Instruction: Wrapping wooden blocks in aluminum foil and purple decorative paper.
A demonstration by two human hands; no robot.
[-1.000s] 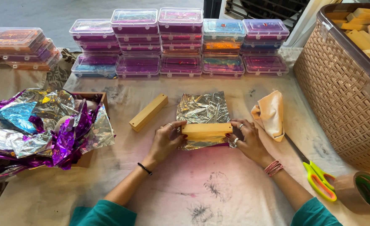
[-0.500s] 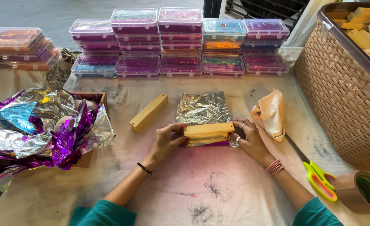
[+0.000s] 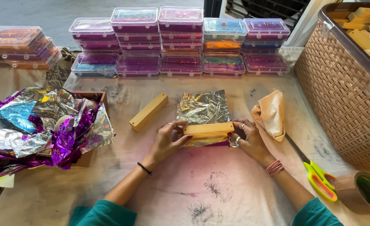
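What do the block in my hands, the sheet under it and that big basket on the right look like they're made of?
Block: probably unfinished wood, pale matte yellow-tan with sharp edges. Sheet: thin metallic foil or foil-faced film, silvery, creased and mirror-bright, purple showing at its lower edge. Basket: likely moulded plastic in a woven pattern, tan with a darker rim.

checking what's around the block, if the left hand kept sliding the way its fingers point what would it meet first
The left hand points rightward along the wooden block, so it would likely meet the block's left end at once, as its fingertips already touch it. Beyond lies the right hand on the other end.
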